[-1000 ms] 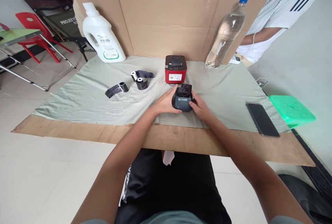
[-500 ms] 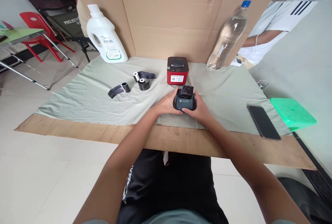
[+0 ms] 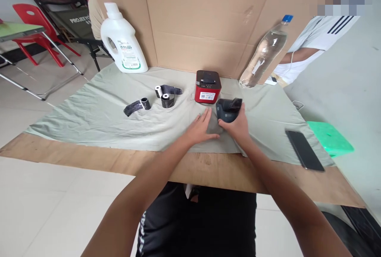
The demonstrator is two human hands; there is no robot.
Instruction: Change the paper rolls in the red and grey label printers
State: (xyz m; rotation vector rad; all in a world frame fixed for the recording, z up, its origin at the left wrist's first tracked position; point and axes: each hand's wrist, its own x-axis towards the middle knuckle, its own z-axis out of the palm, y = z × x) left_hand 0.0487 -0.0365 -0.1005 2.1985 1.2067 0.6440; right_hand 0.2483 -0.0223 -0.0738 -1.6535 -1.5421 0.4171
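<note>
A small dark portable label printer (image 3: 225, 115) with black film sticking up from its top is gripped in my right hand (image 3: 239, 125). Its thumb presses the near side, the fingers going round the right side. My left hand (image 3: 201, 127) is off the printer, just to its left, fingers stretched out low over the cloth and holding nothing. Behind both hands stands a red and black box-shaped printer (image 3: 208, 87) with a white label on its front. Several rolls of black ribbon lie to the left, one roll (image 3: 145, 104) nearest me and another roll (image 3: 168, 101) beside a white-cored one.
A white detergent jug (image 3: 125, 43) stands back left, and a water bottle (image 3: 265, 52) leans against the cardboard (image 3: 193, 19) back right. A phone (image 3: 304, 150) lies at the right, near a green stool (image 3: 330, 137). A person in white sleeves (image 3: 339, 31) is behind the cardboard.
My left hand has let go of the portable printer and opened. My right hand has shifted the printer to the right and turned it. The camera view has tilted slightly.
</note>
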